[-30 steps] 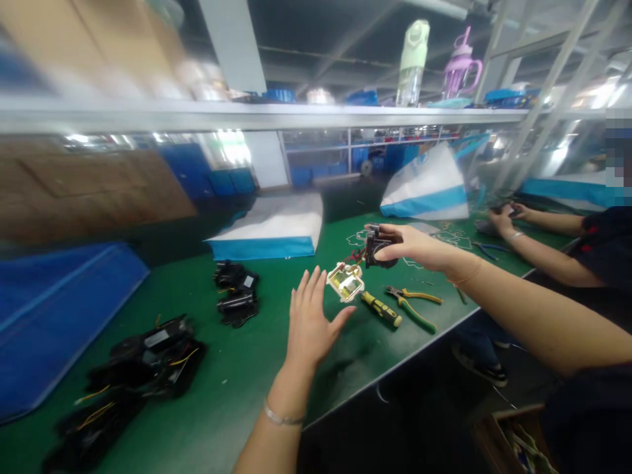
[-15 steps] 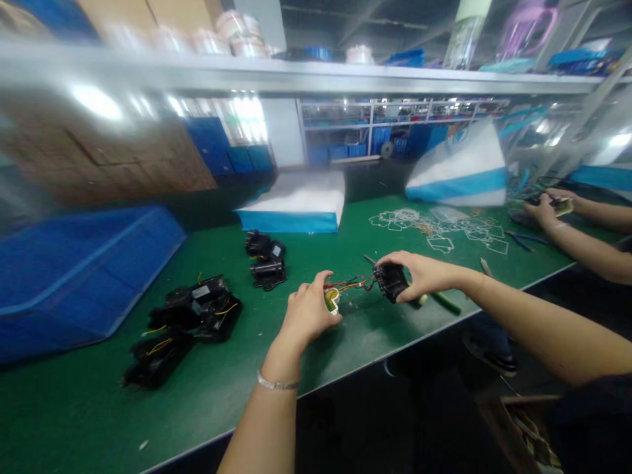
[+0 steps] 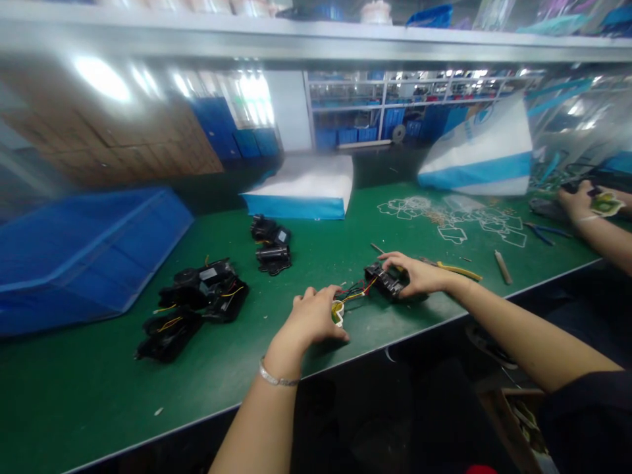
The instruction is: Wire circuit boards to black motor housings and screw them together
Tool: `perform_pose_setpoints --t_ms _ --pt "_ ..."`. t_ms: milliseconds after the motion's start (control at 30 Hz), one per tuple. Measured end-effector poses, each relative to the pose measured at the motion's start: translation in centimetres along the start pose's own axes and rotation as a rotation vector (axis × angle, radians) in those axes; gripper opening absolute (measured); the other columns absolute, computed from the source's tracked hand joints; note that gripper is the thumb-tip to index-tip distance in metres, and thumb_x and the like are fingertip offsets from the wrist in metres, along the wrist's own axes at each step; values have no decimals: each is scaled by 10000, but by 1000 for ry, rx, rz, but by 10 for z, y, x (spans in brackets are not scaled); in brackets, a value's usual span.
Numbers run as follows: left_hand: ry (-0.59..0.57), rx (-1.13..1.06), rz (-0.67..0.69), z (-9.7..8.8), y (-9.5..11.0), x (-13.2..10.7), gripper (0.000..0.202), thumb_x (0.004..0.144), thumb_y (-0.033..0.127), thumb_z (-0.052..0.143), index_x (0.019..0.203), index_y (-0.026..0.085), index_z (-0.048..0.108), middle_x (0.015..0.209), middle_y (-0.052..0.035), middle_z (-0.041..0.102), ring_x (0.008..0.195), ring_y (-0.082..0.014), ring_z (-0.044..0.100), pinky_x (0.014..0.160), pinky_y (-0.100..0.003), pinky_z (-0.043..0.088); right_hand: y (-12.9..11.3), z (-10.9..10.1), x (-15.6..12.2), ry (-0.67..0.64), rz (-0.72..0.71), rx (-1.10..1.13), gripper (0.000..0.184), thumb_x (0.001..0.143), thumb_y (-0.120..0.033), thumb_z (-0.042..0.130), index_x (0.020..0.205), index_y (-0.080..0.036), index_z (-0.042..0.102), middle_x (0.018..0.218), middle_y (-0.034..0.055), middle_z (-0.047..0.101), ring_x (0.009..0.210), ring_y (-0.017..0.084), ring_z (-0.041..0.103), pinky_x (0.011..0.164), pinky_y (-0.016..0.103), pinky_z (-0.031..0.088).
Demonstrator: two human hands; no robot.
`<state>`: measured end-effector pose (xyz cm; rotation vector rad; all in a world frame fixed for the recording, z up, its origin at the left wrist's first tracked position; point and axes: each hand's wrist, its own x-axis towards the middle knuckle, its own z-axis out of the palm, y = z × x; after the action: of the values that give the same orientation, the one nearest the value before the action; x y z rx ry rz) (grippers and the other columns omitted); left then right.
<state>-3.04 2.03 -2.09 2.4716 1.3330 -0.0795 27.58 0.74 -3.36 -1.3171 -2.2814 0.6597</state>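
My left hand (image 3: pixel 312 318) is curled around a yellowish part with a white edge (image 3: pixel 338 313), low over the green bench. My fingers hide most of that part. Thin red, yellow and dark wires (image 3: pixel 356 291) run from it to a black plastic housing (image 3: pixel 384 280). My right hand (image 3: pixel 413 274) grips this housing from its right side, thumb in front and fingers behind, with its ribbed side showing. Left of my hands, a cluster of similar black housings (image 3: pixel 212 289) with yellow wires lies on the bench, and smaller black units (image 3: pixel 272 257) sit behind.
A blue bin (image 3: pixel 89 257) stands at the left. White-and-blue bags (image 3: pixel 301 191) stand along the back. Thin white ring-like pieces (image 3: pixel 451 234), yellow-handled pliers (image 3: pixel 459 270), blue-handled pliers (image 3: pixel 543 234) and a pale stick-like tool (image 3: pixel 502 266) lie rightward. A co-worker's hand (image 3: pixel 580 203) holds a similar part.
The view has tilted down. My right hand has turned the black housing and brought it lower and nearer my left hand, slackening the wires. Yellow-handled pliers now show beyond my right wrist.
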Motion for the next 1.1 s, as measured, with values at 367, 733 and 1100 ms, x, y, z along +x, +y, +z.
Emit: perform_pose_setpoints --t_ms 367,733,1100 --pt "160 -1 69 1 11 0 996 528 615 737 1395 321 346 1345 -113 481 1201 -384 401 952 -532 340 13 -5 -47 249 179 -288 360 769 -272 606 1127 -235 598 1354 95 438 1274 267 381 1066 446 308" --pt "268 -148 321 0 42 20 379 776 388 637 1128 258 583 1093 -35 612 1027 -223 510 913 -352 422 27 8 -109 416 572 -437 651 846 -621 449 1322 -177 466 1405 176 391 1315 315 339 1078 483 291" --pt "175 -398 161 12 41 34 409 703 203 662 1082 233 511 900 8 663 882 -175 597 806 -304 455 38 32 -105 552 672 -678 594 913 -488 329 1341 -101 468 1173 255 501 1099 410 455 894 562 390"
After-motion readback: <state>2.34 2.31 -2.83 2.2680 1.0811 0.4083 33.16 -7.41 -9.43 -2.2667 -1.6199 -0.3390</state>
